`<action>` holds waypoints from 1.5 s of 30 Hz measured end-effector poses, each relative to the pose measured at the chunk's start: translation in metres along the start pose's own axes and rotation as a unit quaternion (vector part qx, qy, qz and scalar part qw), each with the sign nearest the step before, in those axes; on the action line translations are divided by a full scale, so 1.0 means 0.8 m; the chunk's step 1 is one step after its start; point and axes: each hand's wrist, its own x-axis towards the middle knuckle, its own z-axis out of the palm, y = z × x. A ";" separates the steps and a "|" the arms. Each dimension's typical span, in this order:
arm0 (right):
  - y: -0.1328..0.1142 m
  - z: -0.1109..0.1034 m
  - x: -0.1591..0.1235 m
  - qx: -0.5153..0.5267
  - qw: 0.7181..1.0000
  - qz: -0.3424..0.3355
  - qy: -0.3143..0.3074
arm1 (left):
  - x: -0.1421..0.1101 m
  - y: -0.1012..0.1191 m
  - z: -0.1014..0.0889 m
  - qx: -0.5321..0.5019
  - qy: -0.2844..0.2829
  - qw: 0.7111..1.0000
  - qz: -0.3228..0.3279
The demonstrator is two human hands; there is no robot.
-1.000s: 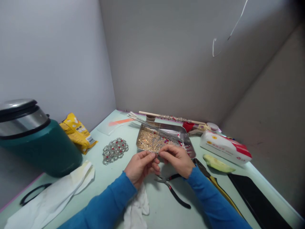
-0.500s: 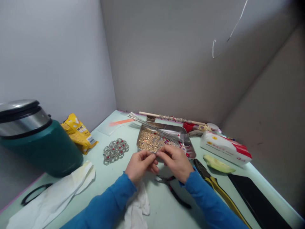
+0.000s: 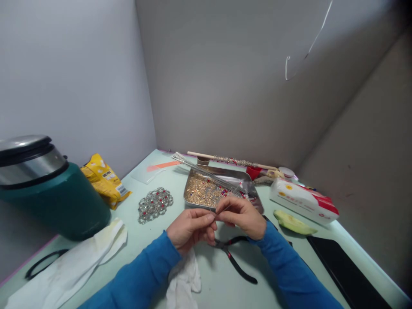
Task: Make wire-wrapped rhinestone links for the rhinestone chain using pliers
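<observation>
My left hand point(image 3: 193, 227) and my right hand point(image 3: 244, 216) meet at the fingertips over the near edge of a metal tray point(image 3: 193, 203). Both are closed in a pinch on a thin wire point(image 3: 229, 206); a tiny dark bit shows where the fingers come together, too small to name. Gold beads point(image 3: 202, 191) fill the tray's left part, with red and white ones farther right. A bundle of straight wires point(image 3: 206, 173) lies across the tray. Beneath my hands rest black-handled pliers point(image 3: 240, 268), jaws partly hidden by my left fingers.
Left of the tray lies a beaded wire mesh piece point(image 3: 156, 205). A green flask point(image 3: 58, 201), yellow packet point(image 3: 104, 180) and white cloth point(image 3: 71, 266) stand farther left. On the right are a tissue pack point(image 3: 302, 199), a pale green vegetable piece point(image 3: 294, 223) and a black flat object point(image 3: 344, 270).
My hands have shifted slightly, and the right one has turned and moved a little right. The thin wire now shows between its fingers. The yellow-handled pliers are now mostly hidden by my right arm.
</observation>
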 end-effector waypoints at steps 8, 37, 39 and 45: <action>0.008 -0.005 -0.002 0.063 0.996 -0.031 -0.059 | 0.000 -0.004 -0.001 0.009 -0.039 0.999 -0.015; 0.013 0.015 0.001 0.037 0.999 0.010 0.003 | 0.000 0.007 0.006 0.183 0.046 0.981 0.038; 0.015 0.008 0.000 0.079 0.996 0.024 -0.031 | -0.001 0.007 0.005 0.135 0.018 0.990 0.041; 0.012 0.008 0.000 0.084 0.995 0.037 -0.042 | -0.004 -0.001 0.001 0.105 -0.051 0.993 0.001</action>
